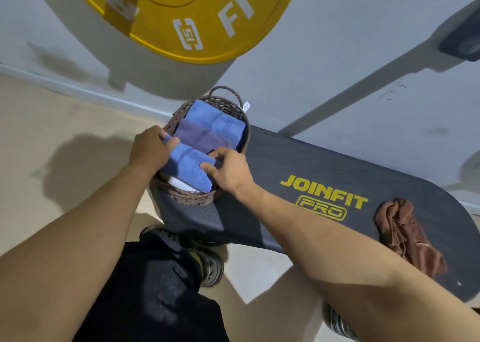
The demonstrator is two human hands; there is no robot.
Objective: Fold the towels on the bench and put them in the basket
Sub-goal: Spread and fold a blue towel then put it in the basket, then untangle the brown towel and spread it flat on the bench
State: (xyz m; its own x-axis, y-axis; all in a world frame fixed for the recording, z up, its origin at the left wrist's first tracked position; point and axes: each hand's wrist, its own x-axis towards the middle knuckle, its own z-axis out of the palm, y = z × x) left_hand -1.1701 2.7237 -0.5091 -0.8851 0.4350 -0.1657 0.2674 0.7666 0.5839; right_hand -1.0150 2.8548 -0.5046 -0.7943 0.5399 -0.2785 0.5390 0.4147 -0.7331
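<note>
Folded blue towel [188, 165] (over basket [192, 198]) gripped between both hands.

Round yellow weight plate [181, 11] with white lettering against the grey wall [311, 63]; beige floor [52, 123] below; dark striped shoe [207, 261] on it.

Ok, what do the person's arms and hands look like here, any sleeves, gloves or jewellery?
Both forearms are bare right up to the frame edge, with no sleeves showing. The left hand and the right hand have no gloves, and no rings, watch or wristband can be seen on them. There are no markings on either arm.
</note>
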